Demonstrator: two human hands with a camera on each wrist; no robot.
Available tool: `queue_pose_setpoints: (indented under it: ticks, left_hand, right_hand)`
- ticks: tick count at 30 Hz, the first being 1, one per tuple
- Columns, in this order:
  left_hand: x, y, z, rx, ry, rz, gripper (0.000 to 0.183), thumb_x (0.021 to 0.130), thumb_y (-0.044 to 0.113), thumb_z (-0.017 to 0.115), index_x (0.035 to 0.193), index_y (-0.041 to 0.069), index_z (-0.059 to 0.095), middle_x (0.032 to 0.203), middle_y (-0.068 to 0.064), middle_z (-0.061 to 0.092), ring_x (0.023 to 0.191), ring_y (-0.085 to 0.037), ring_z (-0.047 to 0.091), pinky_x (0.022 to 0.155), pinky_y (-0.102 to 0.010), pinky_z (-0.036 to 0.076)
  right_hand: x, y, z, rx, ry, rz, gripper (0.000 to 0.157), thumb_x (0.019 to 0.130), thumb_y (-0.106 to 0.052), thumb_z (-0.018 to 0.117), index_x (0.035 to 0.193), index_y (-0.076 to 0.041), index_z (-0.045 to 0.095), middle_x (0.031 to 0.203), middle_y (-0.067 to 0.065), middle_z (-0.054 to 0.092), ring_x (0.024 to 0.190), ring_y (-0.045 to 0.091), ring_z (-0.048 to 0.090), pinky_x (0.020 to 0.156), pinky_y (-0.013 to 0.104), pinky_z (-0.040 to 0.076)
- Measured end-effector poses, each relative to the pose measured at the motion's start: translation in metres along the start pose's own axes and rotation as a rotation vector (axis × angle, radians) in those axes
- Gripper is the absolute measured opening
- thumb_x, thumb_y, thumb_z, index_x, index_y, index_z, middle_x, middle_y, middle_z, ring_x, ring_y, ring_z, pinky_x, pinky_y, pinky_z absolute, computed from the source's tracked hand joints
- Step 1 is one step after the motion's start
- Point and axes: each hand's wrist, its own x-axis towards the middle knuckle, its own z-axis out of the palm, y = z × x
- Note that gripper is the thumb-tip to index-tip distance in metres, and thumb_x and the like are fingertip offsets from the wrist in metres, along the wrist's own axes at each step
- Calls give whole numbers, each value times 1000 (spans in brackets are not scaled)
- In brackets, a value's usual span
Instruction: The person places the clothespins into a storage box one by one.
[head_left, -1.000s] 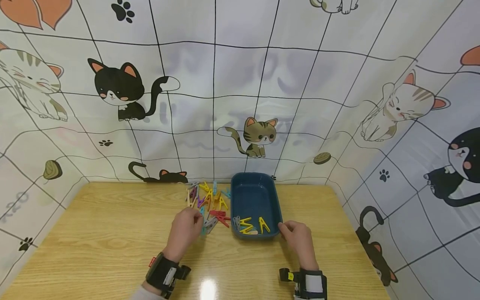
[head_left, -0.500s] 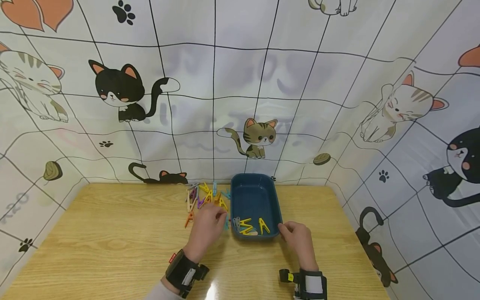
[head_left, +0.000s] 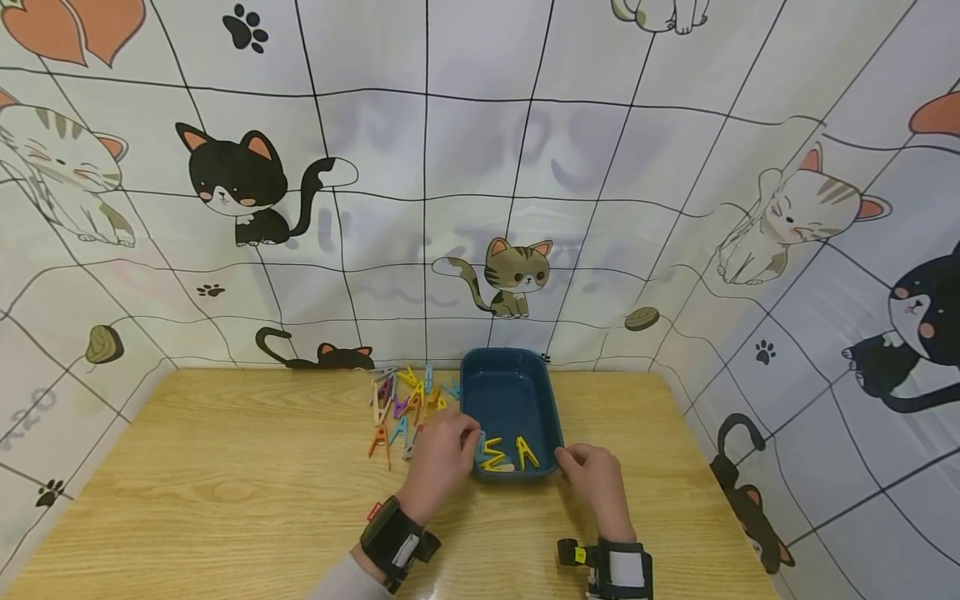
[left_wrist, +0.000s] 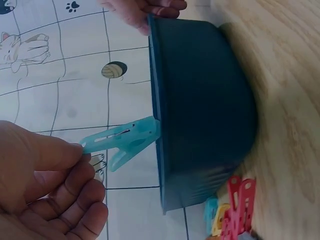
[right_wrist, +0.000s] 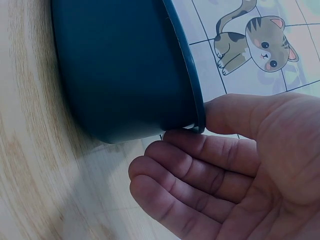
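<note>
A light blue plastic clothespin point(left_wrist: 125, 140) is pinched between the thumb and forefinger of my left hand point(head_left: 441, 454). It reaches over the near left rim of a dark blue basin point(head_left: 506, 392); whether it touches the rim I cannot tell. Thumb and fingers of my right hand point(right_wrist: 220, 170) grip the basin's rim at the near right corner. Inside the basin, toward the near end, lie several clothespins, among them a yellow one point(head_left: 527, 452). Part of that group is hidden behind the left hand.
Left of the basin, a loose pile of clothespins in mixed colours point(head_left: 414, 404) lies on the wooden table point(head_left: 225, 475). An orange clothespin point(head_left: 379, 437) sits at its near left side. A cat-print sheet point(head_left: 390, 225) hangs behind and at both sides.
My left hand has moved right from the pile to the basin's near left rim, bringing the light blue clothespin with it. The right hand has stayed on the rim.
</note>
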Motion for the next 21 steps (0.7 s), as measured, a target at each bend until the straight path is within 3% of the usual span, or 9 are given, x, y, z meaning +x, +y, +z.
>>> queue_pose_setpoints:
  ticks: [10, 21]
  left_hand:
    - [-2, -5, 8, -18, 3, -22, 7, 93, 5, 75, 86, 6, 76, 80, 0, 60, 73, -13, 56, 65, -25, 48]
    - [-15, -24, -7, 14, 20, -70, 5, 92, 2, 74, 88, 4, 77, 83, 0, 63, 78, -14, 59, 68, -29, 49]
  right_hand:
    - [-1, 0, 1, 13, 8, 1, 24, 98, -17, 67, 81, -4, 76, 67, 1, 64, 60, 13, 50, 54, 26, 37]
    - [0, 1, 0, 17, 1, 1, 24, 98, -16, 68, 79, -4, 75, 66, 3, 65, 59, 14, 50, 54, 27, 37]
